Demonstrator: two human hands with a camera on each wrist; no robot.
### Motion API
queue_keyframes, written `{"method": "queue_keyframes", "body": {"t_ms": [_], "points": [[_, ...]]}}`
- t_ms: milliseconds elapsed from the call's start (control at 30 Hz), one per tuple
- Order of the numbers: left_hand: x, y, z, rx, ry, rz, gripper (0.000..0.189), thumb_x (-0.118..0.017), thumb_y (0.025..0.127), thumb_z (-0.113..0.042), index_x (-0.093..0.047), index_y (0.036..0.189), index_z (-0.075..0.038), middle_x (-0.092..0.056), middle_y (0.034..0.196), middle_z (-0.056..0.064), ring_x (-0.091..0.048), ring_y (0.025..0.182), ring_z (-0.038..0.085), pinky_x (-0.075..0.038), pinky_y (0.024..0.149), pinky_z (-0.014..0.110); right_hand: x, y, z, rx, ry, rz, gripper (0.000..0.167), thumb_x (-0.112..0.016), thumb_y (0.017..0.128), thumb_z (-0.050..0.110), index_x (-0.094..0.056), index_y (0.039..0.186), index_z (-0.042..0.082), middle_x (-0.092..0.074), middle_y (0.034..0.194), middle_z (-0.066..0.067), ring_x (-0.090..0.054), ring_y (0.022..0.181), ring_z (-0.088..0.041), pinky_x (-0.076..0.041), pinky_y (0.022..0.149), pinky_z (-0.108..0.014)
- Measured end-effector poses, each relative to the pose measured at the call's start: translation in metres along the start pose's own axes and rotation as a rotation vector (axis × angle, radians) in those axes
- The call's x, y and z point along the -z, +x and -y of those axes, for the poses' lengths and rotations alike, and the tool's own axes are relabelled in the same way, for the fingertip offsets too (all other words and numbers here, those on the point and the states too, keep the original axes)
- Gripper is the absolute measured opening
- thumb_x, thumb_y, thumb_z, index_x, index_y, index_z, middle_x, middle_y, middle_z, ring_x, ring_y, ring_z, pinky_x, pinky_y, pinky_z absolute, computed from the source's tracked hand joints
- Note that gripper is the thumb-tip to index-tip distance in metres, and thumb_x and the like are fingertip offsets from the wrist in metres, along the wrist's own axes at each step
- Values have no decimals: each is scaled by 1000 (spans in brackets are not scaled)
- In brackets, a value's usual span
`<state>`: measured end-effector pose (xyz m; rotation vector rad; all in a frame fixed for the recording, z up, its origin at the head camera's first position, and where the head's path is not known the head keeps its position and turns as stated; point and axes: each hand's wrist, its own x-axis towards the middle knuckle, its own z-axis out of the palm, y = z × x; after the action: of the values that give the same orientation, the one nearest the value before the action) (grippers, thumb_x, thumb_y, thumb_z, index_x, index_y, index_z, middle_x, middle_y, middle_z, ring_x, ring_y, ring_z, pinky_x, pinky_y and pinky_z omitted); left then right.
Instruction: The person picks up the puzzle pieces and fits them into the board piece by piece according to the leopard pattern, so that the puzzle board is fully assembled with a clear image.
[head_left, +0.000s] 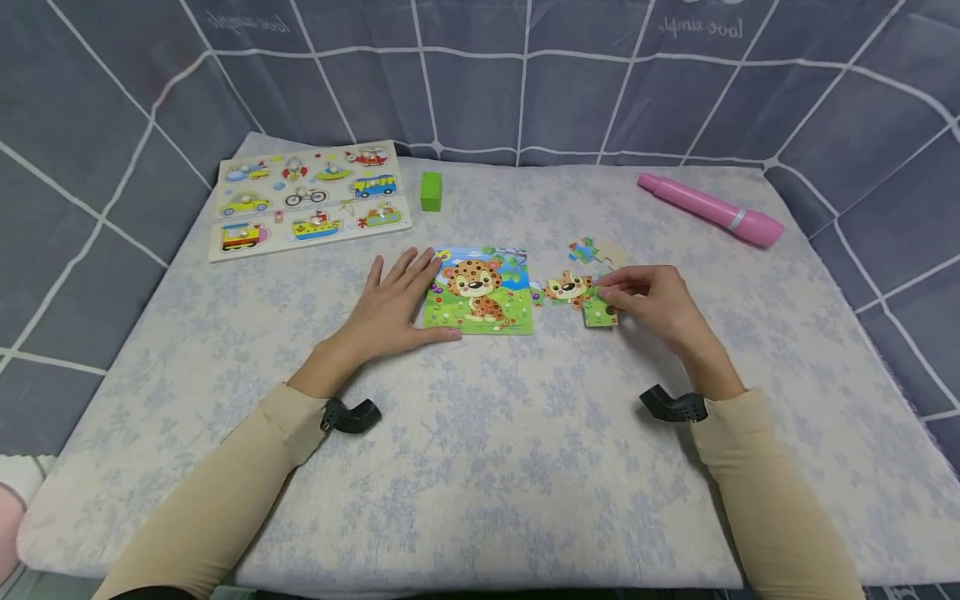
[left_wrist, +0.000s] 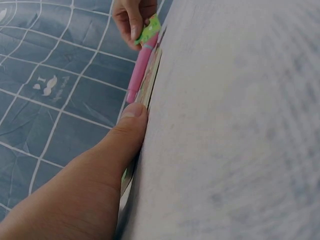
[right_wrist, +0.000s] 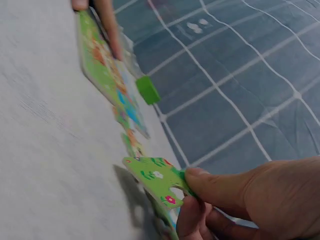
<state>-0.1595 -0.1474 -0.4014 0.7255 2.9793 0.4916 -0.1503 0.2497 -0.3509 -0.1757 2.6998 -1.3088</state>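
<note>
My left hand (head_left: 393, 308) lies spread at the left side of a square leopard picture puzzle (head_left: 480, 292), its fingertips along the edge and the thumb at the near left corner. To the right of that picture, my right hand (head_left: 656, 304) pinches a green puzzle piece (right_wrist: 157, 182) between thumb and fingers. White and red flowers show on the piece, which is tilted up off the cloth in the right wrist view. Just beyond it are loose puzzle pieces, one with a leopard face (head_left: 567, 287), one with blue and green (head_left: 582, 250), and a plain beige one (head_left: 615, 252).
A wooden board with vehicle pictures (head_left: 311, 200) sits at the back left, and a green block (head_left: 431, 192) stands beside it. A pink tube-shaped object (head_left: 712, 210) lies at the back right. Grey checked fabric (head_left: 480, 100) rises behind the cloth-covered table (head_left: 480, 467).
</note>
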Motion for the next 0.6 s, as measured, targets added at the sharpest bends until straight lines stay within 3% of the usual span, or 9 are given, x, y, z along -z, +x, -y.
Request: {"method": "queue_keyframes", "body": {"t_ms": [167,367,600], "points": [[-1,-1,-1,1,-4,3,116,-69,86,-76,-17,171,-17,-12,179,3,-3,166,26,7,129,63,-21,6,9,54,47,65,27,-67,106,19,-75,123,0,-75,112,-18,-67,87,-10,-51,70,-23],[-1,-2,-2,1,-13,0,116,-69,86,-76,-17,171,-15,-12,179,4,-3,166,26,7,129,63,-43,18,31,110,62,92,21,-69,104,17,-75,116,1,-74,102,-19,-69,81,-21,-56,71,-28],[0,-1,0,-5,-5,-2,116,-68,86,-76,-17,171,-16,-12,179,4,-3,166,27,6,129,64,-74,35,61,178,85,100,16,-70,103,15,-76,113,3,-74,100,-15,-69,87,-26,-57,73,-34]]}}
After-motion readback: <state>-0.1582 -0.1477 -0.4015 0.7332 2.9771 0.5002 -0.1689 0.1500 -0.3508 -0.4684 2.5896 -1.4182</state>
